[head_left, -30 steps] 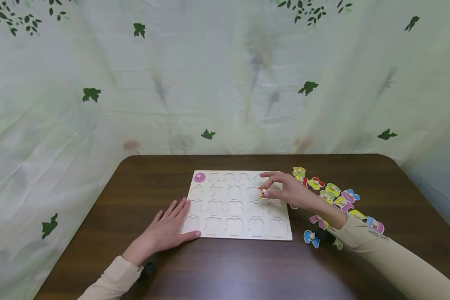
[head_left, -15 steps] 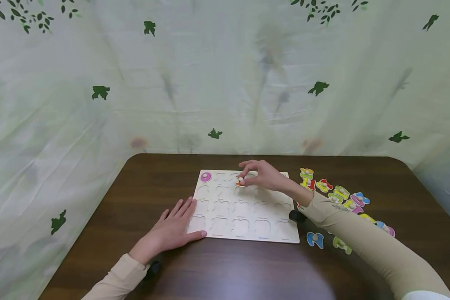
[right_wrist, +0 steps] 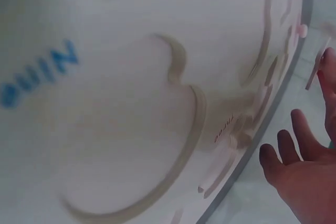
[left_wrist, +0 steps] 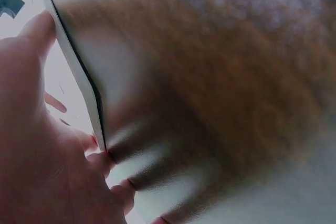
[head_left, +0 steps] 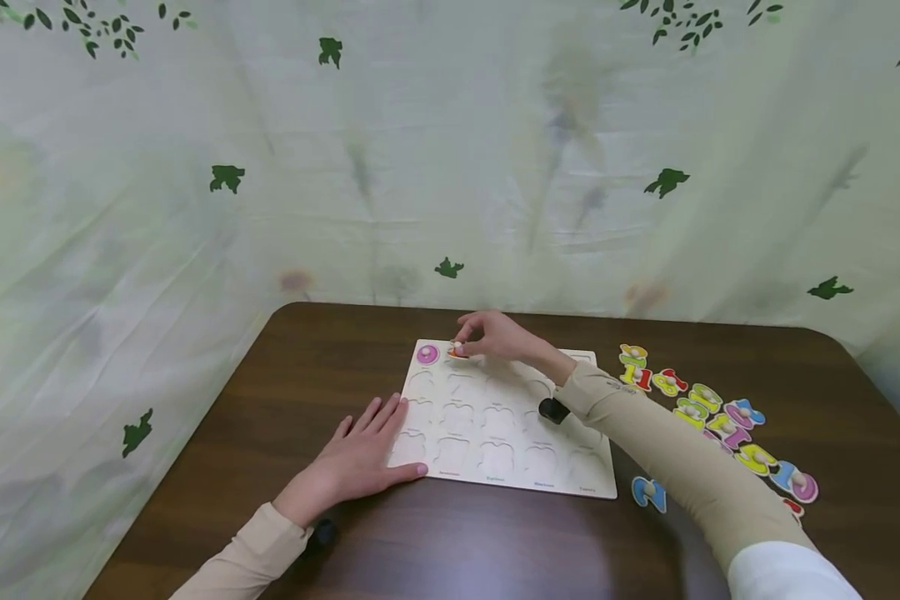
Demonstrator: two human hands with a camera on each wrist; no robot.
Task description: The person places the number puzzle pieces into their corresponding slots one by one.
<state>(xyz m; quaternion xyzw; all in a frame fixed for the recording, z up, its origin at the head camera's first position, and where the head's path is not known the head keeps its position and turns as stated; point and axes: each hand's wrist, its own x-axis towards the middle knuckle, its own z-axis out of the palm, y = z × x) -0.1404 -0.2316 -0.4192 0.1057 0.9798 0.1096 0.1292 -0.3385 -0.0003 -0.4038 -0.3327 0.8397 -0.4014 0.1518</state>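
Observation:
My right hand (head_left: 499, 337) pinches an orange-red knobbed puzzle piece (head_left: 458, 353) by its pale knob, close over the top row of the white puzzle board (head_left: 513, 479). In the right wrist view the same piece (right_wrist: 316, 70) shows nearly edge-on between thumb and finger, the other fingers spread apart. A round pink piece with a knob (head_left: 428, 354) sits in the board's top left recess, just left of the held one. Spread flat, my left hand (head_left: 348, 462) rests at the board's left front corner. Its thumb and fingers (left_wrist: 100, 162) touch the board's edge in the left wrist view.
Several colourful knobbed number pieces (head_left: 705, 398) lie scattered right of the board, partly under the right forearm. A blue piece (head_left: 648, 493) lies apart near the board's front right corner. The brown table (head_left: 330, 350) ends at a printed curtain (head_left: 450, 167).
My right hand has carried the orange-red piece leftward and back across the board, from its right side to beside the pink piece. The left hand stays put. The head view has turned slightly left.

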